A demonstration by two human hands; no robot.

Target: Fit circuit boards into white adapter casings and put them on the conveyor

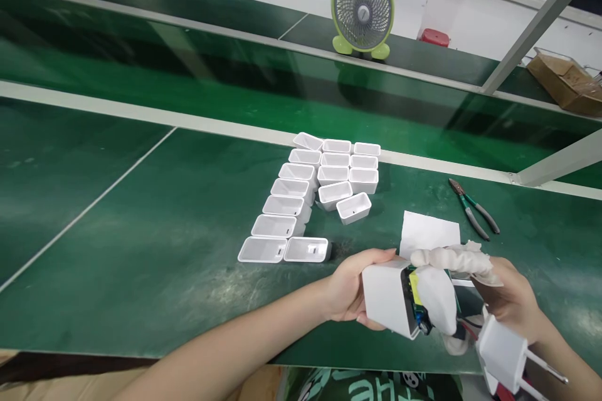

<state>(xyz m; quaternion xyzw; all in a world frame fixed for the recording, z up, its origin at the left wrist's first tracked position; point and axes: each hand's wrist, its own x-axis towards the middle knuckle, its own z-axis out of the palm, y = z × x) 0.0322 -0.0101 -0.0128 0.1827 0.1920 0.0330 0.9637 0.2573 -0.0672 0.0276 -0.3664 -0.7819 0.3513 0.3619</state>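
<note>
My left hand [347,291] is wrapped round a white plastic charger case [386,298], whose open end faces right. A circuit board [417,304] with a yellow part sits partly inside that end. My right hand [512,301], its thumb and fingers in white covers, grips the board from the right. A white two-pin plug piece [502,346] hangs below the right hand, with red and dark wires near it. Beyond the hands, a white sheet of paper [430,229] lies on the green table. How much of the board is inside the case is hidden.
Several open white cases [285,205] stand in rows left of centre. Pliers [474,210] with green and grey handles lie at the right. A green fan [363,9], a red object [435,37] and a cardboard box [567,81] are on the raised shelf behind.
</note>
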